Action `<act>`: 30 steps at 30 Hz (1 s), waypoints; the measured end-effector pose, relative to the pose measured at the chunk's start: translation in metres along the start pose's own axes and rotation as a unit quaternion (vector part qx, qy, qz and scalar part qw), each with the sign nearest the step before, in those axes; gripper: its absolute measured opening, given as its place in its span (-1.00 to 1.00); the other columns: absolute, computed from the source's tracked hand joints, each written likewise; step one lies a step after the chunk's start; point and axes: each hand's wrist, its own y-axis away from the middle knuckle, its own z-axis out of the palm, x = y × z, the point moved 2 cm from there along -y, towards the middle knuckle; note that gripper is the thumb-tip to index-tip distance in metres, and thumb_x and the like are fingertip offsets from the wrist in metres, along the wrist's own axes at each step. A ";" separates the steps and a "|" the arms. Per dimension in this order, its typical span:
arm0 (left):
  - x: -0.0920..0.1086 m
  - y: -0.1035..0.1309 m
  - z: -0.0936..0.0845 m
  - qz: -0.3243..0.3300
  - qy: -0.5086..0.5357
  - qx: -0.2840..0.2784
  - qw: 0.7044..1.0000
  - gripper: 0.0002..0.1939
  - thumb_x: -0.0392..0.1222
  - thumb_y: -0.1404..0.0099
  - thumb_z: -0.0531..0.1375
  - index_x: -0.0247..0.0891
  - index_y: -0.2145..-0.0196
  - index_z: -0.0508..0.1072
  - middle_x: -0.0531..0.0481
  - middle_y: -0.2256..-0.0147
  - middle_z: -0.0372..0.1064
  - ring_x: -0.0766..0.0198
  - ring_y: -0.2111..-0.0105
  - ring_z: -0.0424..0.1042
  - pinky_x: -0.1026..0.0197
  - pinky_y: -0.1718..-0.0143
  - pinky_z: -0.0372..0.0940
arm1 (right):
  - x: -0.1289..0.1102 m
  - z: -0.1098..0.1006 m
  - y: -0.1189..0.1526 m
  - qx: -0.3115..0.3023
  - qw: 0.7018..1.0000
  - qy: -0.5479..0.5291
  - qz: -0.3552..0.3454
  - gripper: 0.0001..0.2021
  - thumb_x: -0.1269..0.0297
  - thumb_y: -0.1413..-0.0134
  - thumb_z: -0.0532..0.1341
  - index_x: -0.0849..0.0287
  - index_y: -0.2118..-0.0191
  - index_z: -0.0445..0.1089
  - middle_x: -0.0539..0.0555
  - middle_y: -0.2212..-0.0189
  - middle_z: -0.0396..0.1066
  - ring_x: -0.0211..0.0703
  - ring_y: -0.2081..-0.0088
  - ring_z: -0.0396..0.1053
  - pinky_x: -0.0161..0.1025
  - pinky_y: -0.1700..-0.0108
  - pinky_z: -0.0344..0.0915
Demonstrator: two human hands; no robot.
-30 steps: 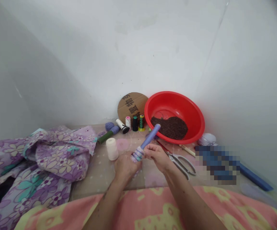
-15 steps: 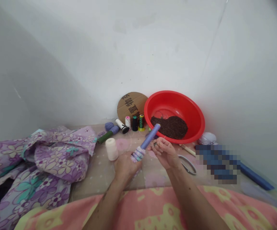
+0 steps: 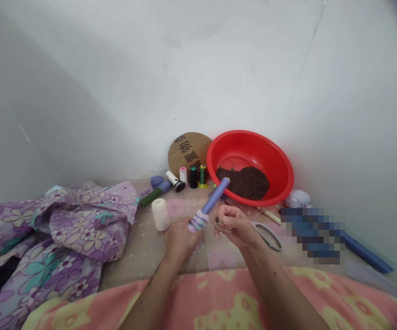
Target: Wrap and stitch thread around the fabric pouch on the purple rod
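My left hand (image 3: 182, 239) is wrapped round the lower end of a purple tube (image 3: 215, 197), which tilts up to the right towards the rim of a red basin (image 3: 284, 160). Patterned purple-and-white cloth (image 3: 198, 221) is bunched round the tube just above my fingers. To the right of the tube, my right hand (image 3: 234, 225) is closed in a pinch on a small dark thing (image 3: 218, 220), too small to name. Brown grain-like material (image 3: 250, 183) lies in the basin. A cream thread cone (image 3: 160, 214) stands beside my left hand.
Scissors (image 3: 270, 237) lie right of my right hand. Several thread spools (image 3: 193, 178) stand before a cardboard disc (image 3: 184, 149). Floral cloth (image 3: 81, 224) is heaped at left; a white yarn ball (image 3: 298, 199) and a blue roll (image 3: 366, 252) lie at right.
My right hand has shifted slightly down and turned, its fingers now a little farther from the cloth on the tube. My left hand and the tube look almost unmoved.
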 end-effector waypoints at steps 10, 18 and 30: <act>-0.004 -0.001 0.001 0.002 0.019 0.031 0.999 -0.69 0.01 -0.01 0.11 -0.12 0.27 0.43 -0.04 0.33 0.44 0.13 0.35 0.37 0.24 0.46 0.09 | 0.015 -0.010 0.005 -0.083 0.981 0.024 0.171 -0.87 0.36 0.17 0.24 0.29 0.54 0.28 -0.15 0.72 0.06 -0.47 0.71 -0.04 -0.27 0.51 0.34; -0.010 -0.004 0.004 -0.011 0.029 0.043 0.999 -0.67 0.05 -0.01 0.13 -0.15 0.29 0.41 -0.09 0.36 0.42 0.10 0.36 0.37 0.23 0.49 0.09 | -0.003 -0.041 0.006 0.048 0.991 0.072 0.107 -0.85 0.34 0.16 0.24 0.25 0.57 0.24 -0.17 0.73 0.03 -0.48 0.70 -0.08 -0.20 0.41 0.33; -0.009 -0.002 0.006 0.040 0.025 0.068 0.997 -0.60 0.08 -0.09 0.07 -0.16 0.18 0.39 -0.12 0.26 0.40 0.10 0.28 0.36 0.16 0.36 0.18 | -0.030 -0.091 0.019 0.520 0.723 0.444 -0.100 -0.78 0.15 0.20 0.15 0.24 0.50 0.32 -0.01 0.62 0.28 -0.24 0.54 0.20 -0.29 0.45 0.13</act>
